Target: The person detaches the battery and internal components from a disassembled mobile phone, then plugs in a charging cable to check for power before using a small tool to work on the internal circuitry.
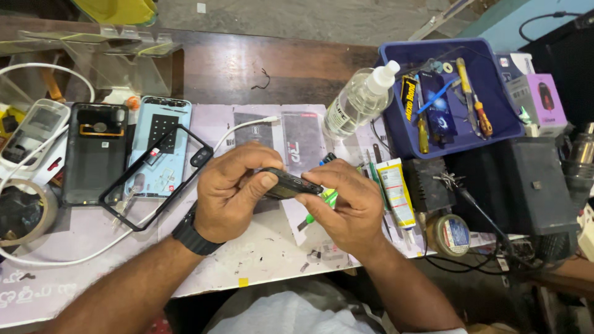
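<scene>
Head view: left hand (232, 188) is curled, thumb and fingers pinched on the near end of a small dark phone (289, 184) held edge-on just above the mat (260, 253); black watch (195, 235) on that wrist. Right hand (343, 204) is closed on the phone's other end, fingers wrapped under it, thumb on top — a green tool (328, 199) shows between its fingers, exact grip there is hidden. Both hands sit mid-bench, near the front edge. Left of them: a black phone frame (154, 179) lying over a light blue back cover (162, 145), a dark back cover (94, 151) beside that, a white cable (244, 128) looping across. Right of them, close: a glue tube (396, 195) and a tape roll (450, 235) — tight on that side. Behind: a clear spray bottle (361, 102) leaning by a blue tray (402, 133) of screwdrivers. Open mat lies toward the front edge below the hands.
</scene>
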